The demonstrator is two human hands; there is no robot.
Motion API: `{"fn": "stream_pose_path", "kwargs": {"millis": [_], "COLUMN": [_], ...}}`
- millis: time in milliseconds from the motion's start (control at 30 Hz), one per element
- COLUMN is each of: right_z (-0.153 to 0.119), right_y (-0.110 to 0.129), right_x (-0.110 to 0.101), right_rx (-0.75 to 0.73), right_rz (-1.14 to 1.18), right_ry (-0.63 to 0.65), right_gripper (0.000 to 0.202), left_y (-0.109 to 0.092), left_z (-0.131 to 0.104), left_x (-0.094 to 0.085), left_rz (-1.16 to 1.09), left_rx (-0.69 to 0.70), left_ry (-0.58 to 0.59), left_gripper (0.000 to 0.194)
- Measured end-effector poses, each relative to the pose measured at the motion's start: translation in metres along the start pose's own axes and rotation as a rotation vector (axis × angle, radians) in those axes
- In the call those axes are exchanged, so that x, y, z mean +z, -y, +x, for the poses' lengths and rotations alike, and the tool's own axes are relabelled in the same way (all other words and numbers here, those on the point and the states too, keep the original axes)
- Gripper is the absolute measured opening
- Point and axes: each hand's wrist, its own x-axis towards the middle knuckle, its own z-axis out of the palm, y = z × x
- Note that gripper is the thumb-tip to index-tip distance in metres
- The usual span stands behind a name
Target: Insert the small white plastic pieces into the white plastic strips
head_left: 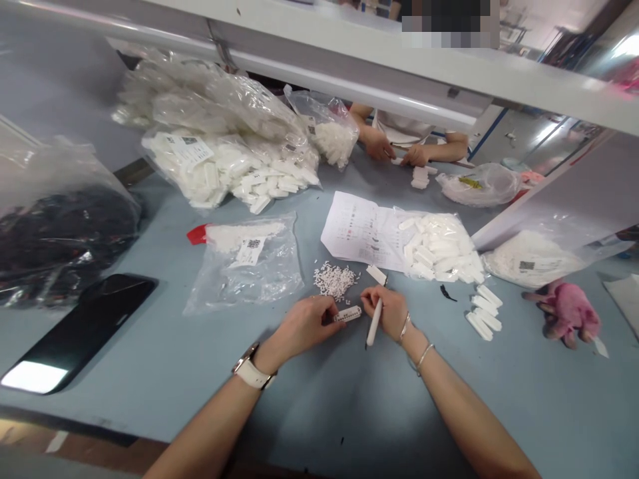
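Note:
My left hand (309, 324), with a white-strapped watch on its wrist, pinches a small white plastic housing (348, 314) that has a row of dark slots. Close to its right end is my right hand (388, 311), closed around a white pen-like tool (374, 324); a dark thin tip sticks out at each end. A heap of tiny white pieces (335, 279) lies just beyond my left hand. One more white housing (376, 274) rests behind my right hand. What my right fingertips pinch besides the tool is too small to make out.
Bags of white parts (439, 246) surround a printed sheet (362, 229). Several white housings (484, 313) and a pink glove (574, 313) lie right. A black phone-like slab (82, 329) lies left. Across the table, a co-worker's hands (399, 150) work under the shelf (319, 40).

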Motion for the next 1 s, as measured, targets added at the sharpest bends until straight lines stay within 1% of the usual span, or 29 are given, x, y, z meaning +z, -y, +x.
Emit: {"fn": "stream_pose_path", "kwargs": {"millis": [67, 100, 200, 300, 467, 633, 733, 867, 1000], "right_z": [0.0, 0.0, 0.0, 0.001, 0.0, -0.004, -0.005, -0.004, -0.005], "right_y": [0.004, 0.006, 0.012, 0.016, 0.017, 0.014, 0.015, 0.019, 0.02], "right_x": [-0.004, -0.006, -0.012, -0.014, -0.011, -0.008, -0.009, -0.01, -0.01], "right_rx": [0.082, 0.119, 0.21, 0.263, 0.272, 0.267, 0.269, 0.225, 0.192], "right_rz": [0.137, 0.203, 0.378, 0.459, 0.518, 0.548, 0.498, 0.416, 0.365], "right_ry": [-0.032, -0.029, 0.001, 0.038, 0.106, 0.133, 0.141, 0.116, 0.122], "right_gripper": [0.028, 0.03, 0.034, 0.036, 0.036, 0.035, 0.033, 0.033, 0.033], "left_y": [0.001, 0.002, 0.004, 0.006, 0.005, 0.004, 0.004, 0.005, 0.004], "left_z": [0.0, 0.0, 0.0, -0.001, -0.001, 0.0, 0.0, 0.0, 0.0], "left_x": [0.0, 0.001, 0.002, 0.004, 0.004, 0.003, 0.003, 0.004, 0.004], "left_rz": [-0.001, 0.001, 0.003, -0.006, -0.005, 0.004, 0.002, 0.009, 0.017], "left_rx": [0.014, 0.017, 0.021, 0.035, 0.047, 0.038, 0.035, 0.044, 0.058], "left_ry": [0.001, -0.003, -0.025, -0.038, -0.059, -0.072, -0.077, -0.086, -0.092], "left_gripper": [0.017, 0.017, 0.018, 0.016, 0.015, 0.015, 0.015, 0.016, 0.017]}}
